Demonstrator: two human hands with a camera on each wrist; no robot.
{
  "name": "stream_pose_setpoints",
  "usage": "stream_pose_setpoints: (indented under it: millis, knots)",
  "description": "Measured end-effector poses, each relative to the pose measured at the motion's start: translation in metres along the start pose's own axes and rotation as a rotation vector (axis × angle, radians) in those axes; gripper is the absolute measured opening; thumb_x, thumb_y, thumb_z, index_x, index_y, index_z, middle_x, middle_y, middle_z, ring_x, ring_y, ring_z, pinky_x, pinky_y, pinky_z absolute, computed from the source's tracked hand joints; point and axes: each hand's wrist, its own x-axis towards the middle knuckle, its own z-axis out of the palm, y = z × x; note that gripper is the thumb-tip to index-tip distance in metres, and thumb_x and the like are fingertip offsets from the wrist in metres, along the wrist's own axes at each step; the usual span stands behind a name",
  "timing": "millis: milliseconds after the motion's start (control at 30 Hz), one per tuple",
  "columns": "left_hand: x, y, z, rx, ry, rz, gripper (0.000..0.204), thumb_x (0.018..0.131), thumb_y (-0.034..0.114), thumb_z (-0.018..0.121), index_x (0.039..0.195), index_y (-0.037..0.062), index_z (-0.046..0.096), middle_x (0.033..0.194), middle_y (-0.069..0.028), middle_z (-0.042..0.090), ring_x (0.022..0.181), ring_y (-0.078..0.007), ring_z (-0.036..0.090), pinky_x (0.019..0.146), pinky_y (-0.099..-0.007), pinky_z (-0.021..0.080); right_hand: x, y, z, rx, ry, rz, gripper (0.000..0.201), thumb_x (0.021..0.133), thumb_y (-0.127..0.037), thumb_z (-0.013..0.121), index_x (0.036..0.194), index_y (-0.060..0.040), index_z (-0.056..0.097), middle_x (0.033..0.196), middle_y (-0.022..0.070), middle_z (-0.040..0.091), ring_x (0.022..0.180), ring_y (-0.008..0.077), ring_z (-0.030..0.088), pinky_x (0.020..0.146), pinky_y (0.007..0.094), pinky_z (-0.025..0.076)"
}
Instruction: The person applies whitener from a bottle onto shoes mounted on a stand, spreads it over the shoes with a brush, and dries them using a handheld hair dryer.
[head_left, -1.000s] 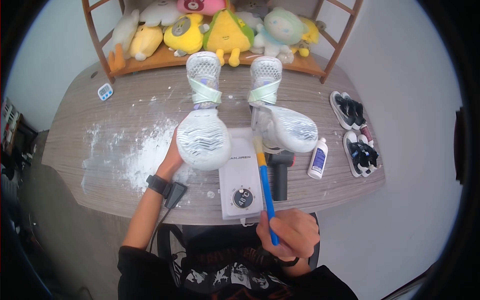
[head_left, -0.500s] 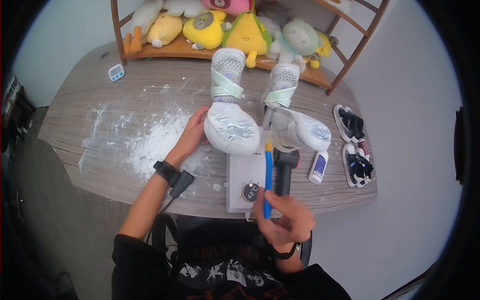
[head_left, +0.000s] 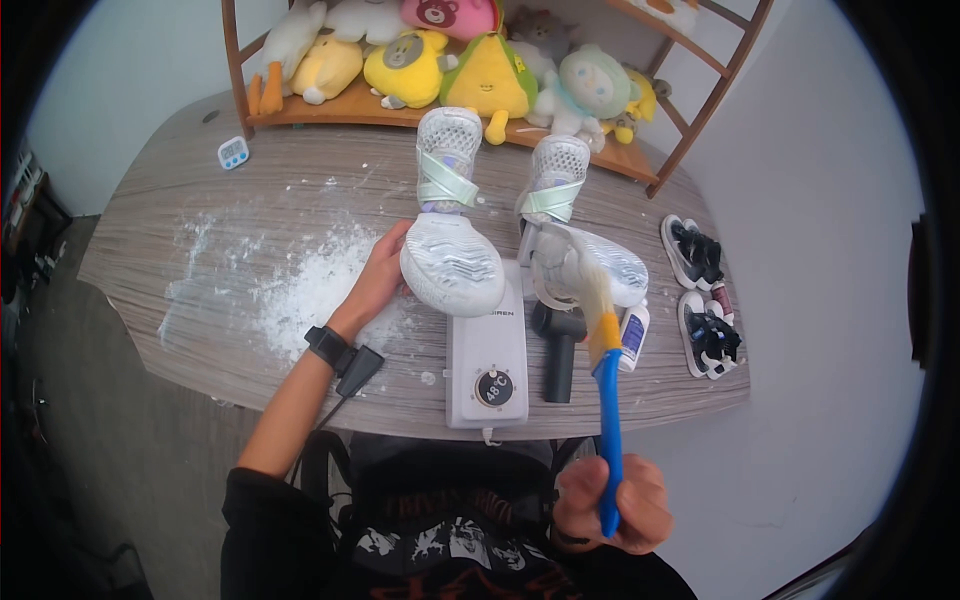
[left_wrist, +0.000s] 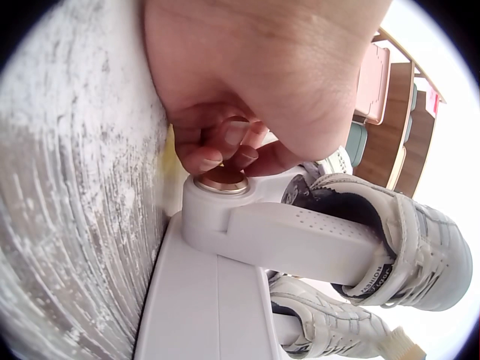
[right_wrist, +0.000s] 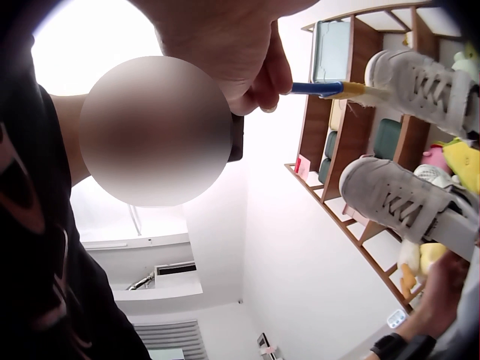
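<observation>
My left hand (head_left: 378, 275) is beside the left white shoe (head_left: 455, 265), its curled fingertips on the copper-coloured knob (left_wrist: 221, 180) of the white stand (head_left: 485, 365). Two white shoes sit on the stand's arms, soles towards me in the head view; the right shoe (head_left: 630, 270) is turned outward. With my right hand (head_left: 615, 505) I grip the blue handle of a brush (head_left: 608, 400). Its pale bristles (right_wrist: 379, 96) meet the toe of one laced shoe (right_wrist: 427, 86) in the right wrist view. The stand's dial (head_left: 494, 388) shows 48°C.
A black tool (head_left: 560, 365) and a white bottle (head_left: 634, 335) lie right of the stand. Dark shoes (head_left: 690, 250) stand at the right edge. White powder (head_left: 310, 295) covers the left table. Behind are pale shoes with mint straps (head_left: 447, 180), a timer (head_left: 233, 152) and plush toys (head_left: 490, 75).
My right hand has moved right and towards me with the brush, whose bristles have gone from between the shoes to the right shoe. My left hand stays beside the left shoe.
</observation>
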Motion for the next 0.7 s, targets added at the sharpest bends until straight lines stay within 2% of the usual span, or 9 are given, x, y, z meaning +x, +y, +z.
stream_pose_setpoints:
  millis: [200,267,333,400,433,533,567,633,700]
  knots:
    - [0.001,-0.001,-0.002,0.042,0.009,-0.001,0.031,0.104,0.019,0.050,0.132,0.0070,0.054,0.085,0.0011,0.064,0.060,-0.0043,0.049,0.052,-0.0222,0.037,-0.011,-0.008,-0.005,-0.036,0.166,0.014,0.035,0.082,0.005,0.077,0.108,-0.0030,0.055,0.053,0.0004,0.059,0.044,0.0159,0.064,0.041,0.0255,0.050]
    - [0.002,-0.002,-0.004,0.062,0.001,0.011,0.030,0.104,0.019,0.050,0.131,0.0070,0.054,0.083,0.0008,0.064,0.060,-0.0047,0.049,0.052,-0.0223,0.037,-0.017,-0.013,0.005,-0.319,0.396,-0.005,0.031,0.095,-0.014,0.072,0.103,-0.0089,0.043,0.059,0.0008,0.047,0.042,0.0118,0.046,0.042,0.0264,0.033]
    - [0.003,-0.005,-0.006,0.079,-0.005,0.020,0.028,0.104,0.018,0.049,0.130,0.0070,0.054,0.081,0.0005,0.064,0.059,-0.0051,0.049,0.052,-0.0224,0.037,-0.013,-0.023,0.007,-0.206,0.282,0.043,0.029,0.095,-0.013,0.071,0.106,-0.0077,0.045,0.060,0.0013,0.052,0.042,0.0134,0.050,0.043,0.0250,0.036]
    - [0.007,-0.009,-0.008,0.109,-0.038,0.046,0.027,0.105,0.015,0.048,0.129,0.0054,0.053,0.080,-0.0006,0.063,0.058,-0.0061,0.049,0.052,-0.0230,0.037,-0.006,-0.023,0.008,-0.070,-0.091,0.016,0.030,0.094,-0.011,0.072,0.108,-0.0062,0.046,0.063,0.0038,0.058,0.044,0.0156,0.056,0.047,0.0253,0.043]
    - [0.007,-0.011,-0.009,0.104,-0.026,0.041,0.027,0.105,0.015,0.048,0.129,0.0054,0.053,0.080,-0.0006,0.063,0.058,-0.0061,0.049,0.052,-0.0230,0.037,-0.012,-0.017,0.020,0.088,0.015,0.068,0.033,0.075,0.007,0.081,0.101,-0.0019,0.062,0.060,0.0047,0.066,0.045,0.0165,0.064,0.043,0.0255,0.048]
    - [0.007,-0.008,-0.007,0.059,-0.007,0.037,0.026,0.105,0.014,0.046,0.129,0.0043,0.052,0.078,-0.0006,0.061,0.056,-0.0070,0.048,0.051,-0.0240,0.038,-0.005,-0.012,0.022,-0.119,-0.266,0.180,0.035,0.081,0.006,0.081,0.103,-0.0001,0.055,0.076,0.0144,0.068,0.060,0.0160,0.067,0.058,0.0278,0.053]
    - [0.007,-0.010,-0.007,0.046,-0.011,0.043,0.025,0.106,0.013,0.046,0.128,0.0043,0.052,0.077,-0.0002,0.060,0.055,-0.0072,0.047,0.051,-0.0242,0.038,-0.008,-0.006,0.033,-0.109,-0.273,0.180,0.035,0.081,0.006,0.081,0.103,-0.0001,0.055,0.076,0.0144,0.068,0.060,0.0160,0.067,0.058,0.0278,0.053]
    - [0.008,-0.013,-0.008,0.021,-0.029,0.055,0.024,0.106,0.013,0.044,0.127,0.0043,0.052,0.074,0.0005,0.056,0.054,-0.0076,0.046,0.050,-0.0246,0.038,-0.015,0.015,0.066,-0.216,0.037,0.158,0.033,0.070,0.008,0.087,0.096,0.0009,0.069,0.063,0.0072,0.067,0.047,0.0161,0.064,0.046,0.0253,0.047]
    - [0.008,-0.013,-0.008,0.018,-0.036,0.056,0.024,0.106,0.013,0.044,0.127,0.0044,0.053,0.073,0.0008,0.055,0.054,-0.0077,0.046,0.050,-0.0246,0.038,-0.012,0.025,0.082,-0.264,0.021,0.164,0.033,0.069,0.006,0.089,0.095,0.0011,0.069,0.063,0.0075,0.067,0.047,0.0156,0.063,0.047,0.0245,0.047]
